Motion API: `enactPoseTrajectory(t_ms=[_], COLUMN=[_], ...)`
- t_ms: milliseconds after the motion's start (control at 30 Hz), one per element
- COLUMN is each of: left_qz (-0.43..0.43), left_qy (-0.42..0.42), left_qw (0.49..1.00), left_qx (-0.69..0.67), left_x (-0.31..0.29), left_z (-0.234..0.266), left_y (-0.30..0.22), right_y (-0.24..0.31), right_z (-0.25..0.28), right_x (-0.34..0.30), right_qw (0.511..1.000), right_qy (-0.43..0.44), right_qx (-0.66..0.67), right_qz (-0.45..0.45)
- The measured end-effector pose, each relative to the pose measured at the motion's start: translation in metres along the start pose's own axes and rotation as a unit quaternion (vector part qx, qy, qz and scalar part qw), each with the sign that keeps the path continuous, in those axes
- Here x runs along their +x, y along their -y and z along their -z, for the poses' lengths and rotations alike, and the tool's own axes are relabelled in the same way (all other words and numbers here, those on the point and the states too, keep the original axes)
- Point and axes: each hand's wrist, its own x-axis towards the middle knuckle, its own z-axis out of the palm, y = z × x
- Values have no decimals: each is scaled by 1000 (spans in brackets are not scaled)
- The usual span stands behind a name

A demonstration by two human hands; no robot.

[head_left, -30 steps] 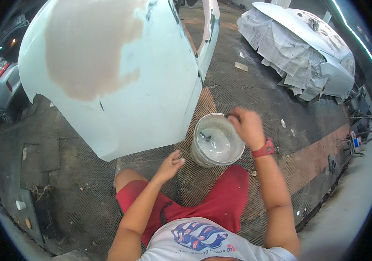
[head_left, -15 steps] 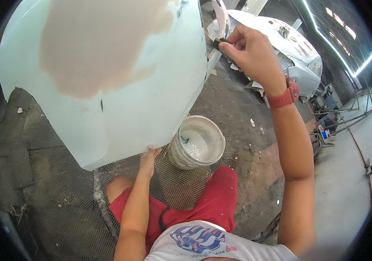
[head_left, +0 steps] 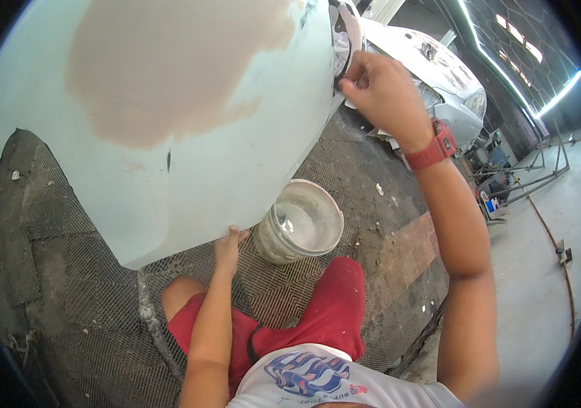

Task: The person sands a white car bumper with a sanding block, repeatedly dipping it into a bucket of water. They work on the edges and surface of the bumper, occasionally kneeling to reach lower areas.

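A large pale car body panel point(head_left: 222, 170), with a wide brownish filler patch point(head_left: 168, 75) and dark scuffs, fills the upper left. My left hand point(head_left: 228, 250) holds its lower edge, thumb on the upper face; the other fingers are mostly hidden beneath. At the panel's upper right edge, my right hand point(head_left: 382, 92) is closed in a pinch, its wrist bent. Between its fingertips a small dark piece shows only in part, against the edge. Below that edge stands a whitish, stained bucket point(head_left: 268, 238) with cloudy liquid inside.
A white car body point(head_left: 464, 115), partly covered in paper, stands beyond my right hand. Metal stands point(head_left: 542, 170) and a cable point(head_left: 545, 224) lie farther right. The floor has worn ribbed mats point(head_left: 80, 292) with scattered scraps. My red-clothed knee is close to the bucket.
My right hand has come slightly down and closer against the panel's edge, and the dark piece is now more hidden. My left hand keeps its hold. The view has shifted a little.
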Motion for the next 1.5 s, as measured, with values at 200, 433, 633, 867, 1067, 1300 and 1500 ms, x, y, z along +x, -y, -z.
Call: enactPoseTrajectory(t_ms=[200, 433, 633, 867, 1067, 1300, 1500], left_qz=[-10, 5, 1, 18, -6, -10, -1], left_qy=[-4, 2, -6, -10, 2, -7, -4], left_qw=[1000, 1000, 1000, 999, 1000, 1000, 999], left_qx=[19, 3, -2, 26, 26, 22, 33], left_x=[-3, 0, 0, -4, -3, -2, -9], left_z=[-1, 3, 0, -3, 0, 1, -6], left_y=[-12, -5, -7, -13, -13, -7, -16], right_y=[8, 10, 11, 8, 11, 9, 7], right_z=[-6, -1, -8, -7, -2, 0, 14], right_x=[-3, -2, -9, -8, -10, -11, -2], right_qw=[1000, 999, 999, 1000, 999, 999, 999], right_qy=[13, 35, 32, 13, 3, 8, -14], right_qx=[3, -7, -6, 4, 17, 17, -11], right_qz=[-20, -33, -22, -19, -43, -41, -45])
